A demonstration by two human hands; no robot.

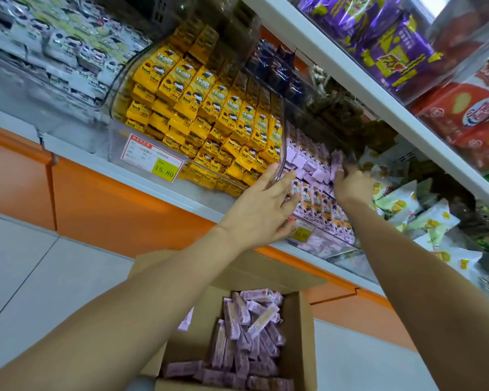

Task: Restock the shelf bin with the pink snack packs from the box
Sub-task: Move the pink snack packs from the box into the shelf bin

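Observation:
A clear shelf bin (326, 238) holds rows of pink snack packs (308, 162). My left hand (261, 210) lies with straight fingers against the bin's front left wall, thumb up on its curved clear rim. My right hand (350, 183) reaches into the bin from the right and grips a few pink packs (336, 163) at the top of the pile. Below, an open cardboard box (305, 328) on the floor is filled with several loose pink packs (249, 340).
A bin of yellow snack packs (203, 114) with a price tag (153, 162) stands left of the pink bin. Green-and-white bags (415, 213) lie to the right. An upper shelf (350, 71) carries purple and red packages. Orange shelf edging runs below.

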